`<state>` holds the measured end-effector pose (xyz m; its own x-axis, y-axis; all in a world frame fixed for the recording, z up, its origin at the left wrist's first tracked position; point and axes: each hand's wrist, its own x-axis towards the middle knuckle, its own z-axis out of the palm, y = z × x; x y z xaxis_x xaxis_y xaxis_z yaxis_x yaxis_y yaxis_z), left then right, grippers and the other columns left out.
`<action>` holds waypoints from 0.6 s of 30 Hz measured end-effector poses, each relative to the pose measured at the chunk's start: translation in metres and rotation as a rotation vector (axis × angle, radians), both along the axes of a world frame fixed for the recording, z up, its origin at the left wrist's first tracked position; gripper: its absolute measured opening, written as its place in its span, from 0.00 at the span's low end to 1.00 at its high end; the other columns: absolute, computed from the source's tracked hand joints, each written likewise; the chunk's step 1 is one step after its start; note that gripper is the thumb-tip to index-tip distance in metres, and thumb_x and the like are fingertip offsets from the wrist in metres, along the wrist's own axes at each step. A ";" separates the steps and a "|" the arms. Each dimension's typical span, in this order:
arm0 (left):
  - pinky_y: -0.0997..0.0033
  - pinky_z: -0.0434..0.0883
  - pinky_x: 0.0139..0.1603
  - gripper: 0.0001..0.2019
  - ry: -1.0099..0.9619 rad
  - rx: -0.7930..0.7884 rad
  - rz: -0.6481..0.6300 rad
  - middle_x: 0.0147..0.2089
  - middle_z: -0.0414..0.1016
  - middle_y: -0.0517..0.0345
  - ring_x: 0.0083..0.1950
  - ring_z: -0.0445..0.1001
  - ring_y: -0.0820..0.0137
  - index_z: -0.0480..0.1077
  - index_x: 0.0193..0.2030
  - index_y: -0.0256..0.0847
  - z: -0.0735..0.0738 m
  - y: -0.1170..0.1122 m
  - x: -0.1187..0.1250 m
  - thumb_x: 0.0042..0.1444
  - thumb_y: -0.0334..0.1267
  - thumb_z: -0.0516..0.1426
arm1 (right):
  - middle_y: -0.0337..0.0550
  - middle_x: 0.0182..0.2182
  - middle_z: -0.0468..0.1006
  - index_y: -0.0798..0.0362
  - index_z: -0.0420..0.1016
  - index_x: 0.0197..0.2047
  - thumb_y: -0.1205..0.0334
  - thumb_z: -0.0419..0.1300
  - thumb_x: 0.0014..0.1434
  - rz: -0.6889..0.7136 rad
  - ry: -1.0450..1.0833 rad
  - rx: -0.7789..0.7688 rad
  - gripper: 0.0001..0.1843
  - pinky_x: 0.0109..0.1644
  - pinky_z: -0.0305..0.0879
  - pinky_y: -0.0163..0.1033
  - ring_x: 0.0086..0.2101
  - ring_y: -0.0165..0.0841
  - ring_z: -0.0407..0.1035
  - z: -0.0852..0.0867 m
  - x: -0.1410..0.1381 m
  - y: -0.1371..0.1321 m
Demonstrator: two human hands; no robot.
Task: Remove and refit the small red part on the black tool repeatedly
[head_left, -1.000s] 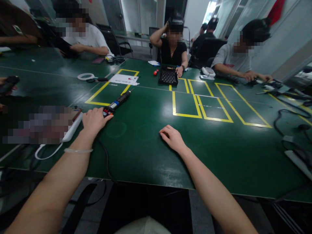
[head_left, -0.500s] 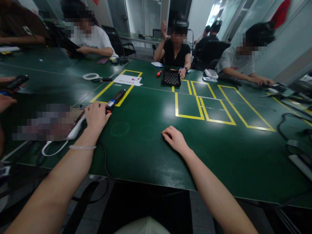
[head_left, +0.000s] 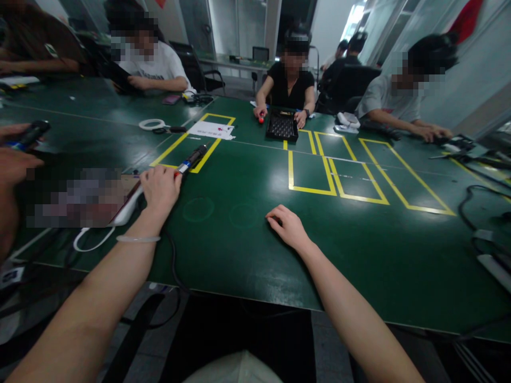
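Observation:
My left hand (head_left: pixel 161 186) is closed round the near end of a black, round-bodied tool (head_left: pixel 195 155) with a blue and white band, which looks like an electric screwdriver. The tool's narrow tip points away from me, over a yellow taped outline (head_left: pixel 199 169). Most of its near end is hidden by my fingers. My right hand (head_left: pixel 286 226) rests on the green table (head_left: pixel 239 260) with its fingers curled in and nothing visible in them. Two faint circles mark the tabletop between my hands.
Left of my left hand lie a blurred-out flat item and a white cable (head_left: pixel 93 249). A paper sheet (head_left: pixel 211 130) and a white ring-shaped item (head_left: pixel 151 125) lie farther back. Across the table, a person handles a black tray (head_left: pixel 282 125) and a small red object (head_left: pixel 261 119). More taped outlines (head_left: pixel 333 192) lie right.
The person opposite has lowered a raised hand to the red object beside the tray. At the left edge, another person's hand has come further into view. My hands hold nearly still.

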<state>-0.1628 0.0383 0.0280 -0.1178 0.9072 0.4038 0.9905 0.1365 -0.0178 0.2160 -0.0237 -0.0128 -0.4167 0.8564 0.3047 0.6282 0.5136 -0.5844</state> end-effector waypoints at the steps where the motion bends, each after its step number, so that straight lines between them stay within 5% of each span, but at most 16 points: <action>1: 0.57 0.56 0.59 0.24 -0.067 0.010 -0.030 0.56 0.68 0.43 0.55 0.63 0.56 0.70 0.55 0.30 0.000 0.001 0.002 0.70 0.48 0.44 | 0.42 0.39 0.74 0.51 0.76 0.41 0.63 0.55 0.67 0.003 0.001 -0.001 0.08 0.42 0.63 0.37 0.37 0.32 0.69 0.000 0.000 0.000; 5: 0.65 0.65 0.54 0.19 -0.568 -0.056 -0.218 0.51 0.76 0.49 0.50 0.71 0.63 0.73 0.53 0.34 0.001 0.005 0.026 0.66 0.45 0.49 | 0.42 0.38 0.74 0.51 0.76 0.41 0.63 0.56 0.67 0.010 0.023 -0.017 0.08 0.41 0.63 0.37 0.37 0.32 0.69 0.001 -0.002 0.001; 10: 0.63 0.70 0.54 0.19 -1.097 -0.309 -0.525 0.47 0.80 0.49 0.48 0.77 0.63 0.75 0.50 0.37 0.006 -0.009 0.090 0.58 0.49 0.59 | 0.42 0.36 0.75 0.53 0.77 0.41 0.64 0.56 0.65 0.029 0.153 -0.070 0.08 0.38 0.62 0.36 0.33 0.30 0.68 0.001 -0.004 0.000; 14: 0.61 0.71 0.52 0.21 -1.256 -0.486 -0.669 0.44 0.81 0.48 0.47 0.78 0.63 0.70 0.48 0.36 0.009 -0.026 0.137 0.54 0.48 0.63 | 0.40 0.32 0.76 0.53 0.76 0.44 0.61 0.58 0.64 0.038 0.329 -0.187 0.08 0.36 0.63 0.35 0.30 0.29 0.68 0.001 -0.007 -0.002; 18: 0.63 0.71 0.49 0.17 -1.226 -0.578 -0.760 0.40 0.80 0.50 0.43 0.78 0.64 0.71 0.44 0.36 0.005 -0.038 0.159 0.55 0.47 0.62 | 0.38 0.31 0.75 0.52 0.73 0.46 0.54 0.61 0.62 0.036 0.514 -0.294 0.13 0.34 0.63 0.35 0.29 0.29 0.67 0.000 -0.010 -0.004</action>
